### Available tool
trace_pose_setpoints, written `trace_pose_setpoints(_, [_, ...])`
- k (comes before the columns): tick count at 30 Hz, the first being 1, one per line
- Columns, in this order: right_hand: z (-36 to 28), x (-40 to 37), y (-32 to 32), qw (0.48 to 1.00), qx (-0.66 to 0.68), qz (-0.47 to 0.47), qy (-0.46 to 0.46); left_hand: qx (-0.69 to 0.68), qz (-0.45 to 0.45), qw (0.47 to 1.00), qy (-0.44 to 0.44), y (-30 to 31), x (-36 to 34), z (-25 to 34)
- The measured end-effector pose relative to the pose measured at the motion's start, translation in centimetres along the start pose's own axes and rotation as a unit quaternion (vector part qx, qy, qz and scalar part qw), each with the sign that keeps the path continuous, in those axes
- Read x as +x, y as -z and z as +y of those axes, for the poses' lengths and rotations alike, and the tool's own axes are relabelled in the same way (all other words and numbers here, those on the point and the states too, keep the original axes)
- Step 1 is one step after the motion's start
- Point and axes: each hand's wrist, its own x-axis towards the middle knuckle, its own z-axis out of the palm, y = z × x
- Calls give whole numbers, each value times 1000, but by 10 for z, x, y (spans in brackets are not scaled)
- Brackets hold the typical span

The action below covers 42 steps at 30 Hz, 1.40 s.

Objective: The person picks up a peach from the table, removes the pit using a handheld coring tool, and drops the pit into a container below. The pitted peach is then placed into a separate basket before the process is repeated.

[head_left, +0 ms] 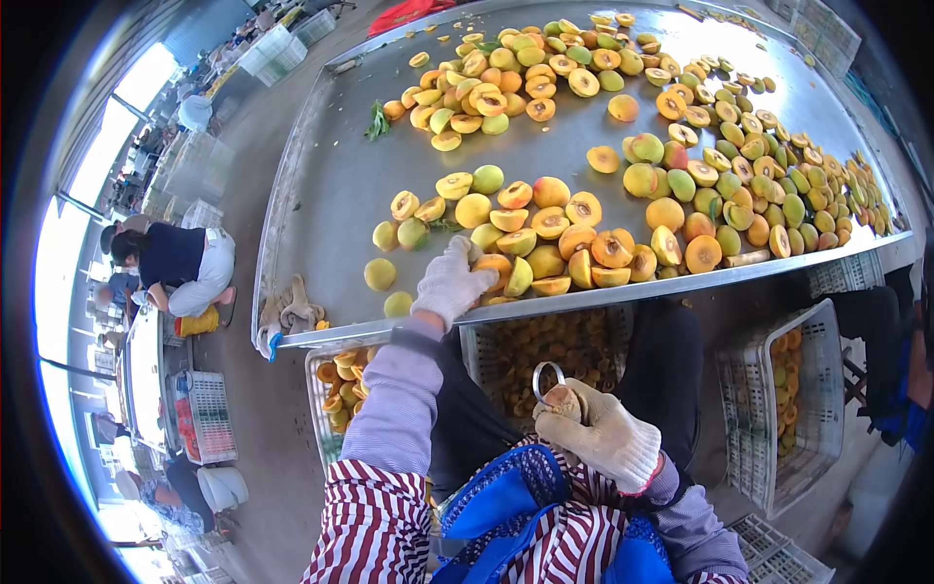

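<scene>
My left hand (pixel 453 282), in a white knit glove, reaches over the near edge of the metal table (pixel 341 214). Its fingers touch the near pile of fruit, beside a cut orange half (pixel 493 265); whether they grip a piece is hidden. Close to my lap, my right hand (pixel 595 428), also gloved, is closed around a tool with a wooden handle (pixel 562 401) and a metal ring (pixel 548 378) that points up. Whole and halved yellow-orange fruits (pixel 584 209) lie in heaps on the table, some showing brown pits.
Below the table edge are a crate of fruit (pixel 336 389) at left, a container of fruit pieces (pixel 555 355) between my legs, and a white crate (pixel 778 409) at right. Gloves (pixel 292 310) lie on the table's left corner. A person (pixel 180 258) crouches at left.
</scene>
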Motion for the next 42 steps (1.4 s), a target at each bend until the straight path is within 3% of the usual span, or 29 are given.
trace_pose_setpoints(1, [-3,0,0,1000,-3,-3,1,-2,4,1000,1,0,-3,-3])
trace_pose_setpoints(3, [-7,-4,-1,996,-63,46,46,-281,51,954,-87,-7,-19,-13])
trace_pose_setpoints(5, [-8,-3,1,992,-89,73,59,-275,64,950,-136,-8,-53,1])
trace_pose_setpoints(7, [-21,-5,3,990,-105,87,47,-381,1,906,-186,-5,-92,21])
trace_pose_setpoints(9, [-21,-5,2,988,-119,78,60,-452,-64,875,-160,-6,-118,35])
trace_pose_setpoints(10, [-20,-5,-1,988,-117,75,70,-517,-95,835,-161,-17,-125,32])
trace_pose_setpoints(11, [-18,-6,-3,987,-116,73,80,-528,-82,817,-218,-25,-131,37])
trace_pose_setpoints(13, [-8,-8,-6,989,-104,70,82,-622,-105,744,-221,-41,-141,48])
trace_pose_setpoints(16, [-14,-13,-1,992,-93,62,62,-674,-72,712,-181,-46,-153,64])
trace_pose_setpoints(18, [-15,-17,0,994,-93,50,38,-649,-93,730,-194,-44,-151,54])
trace_pose_setpoints(23, [-8,-17,-4,982,-124,91,106,-609,-120,755,-210,-42,-145,44])
trace_pose_setpoints(26, [-16,-20,-1,992,-110,62,22,-563,-92,791,-223,-36,-159,54])
trace_pose_setpoints(28, [-9,-18,-4,993,-95,66,38,-536,-46,816,-212,-32,-169,63])
trace_pose_setpoints(31, [2,-17,-9,993,-55,75,75,-571,-22,791,-220,-48,-168,58])
trace_pose_setpoints(33, [4,-18,-8,992,-31,80,95,-545,12,802,-244,-53,-169,58])
trace_pose_setpoints(35, [6,-20,-6,998,-11,25,56,-518,47,811,-267,-49,-169,60])
trace_pose_setpoints(36, [3,-21,-5,998,-11,25,55,-459,41,847,-266,-38,-170,64])
trace_pose_setpoints(38, [-9,-25,-1,994,82,-45,-48,-397,33,878,-264,-29,-169,71])
trace_pose_setpoints(40, [-15,-26,2,989,116,-54,-76,-267,106,894,-345,-26,-167,77])
trace_pose_setpoints(41, [-16,-27,2,981,149,-65,-106,-267,105,894,-345,-24,-166,78])
trace_pose_setpoints(42, [-15,-28,3,981,149,-64,-106,-330,19,903,-274,-22,-164,79])
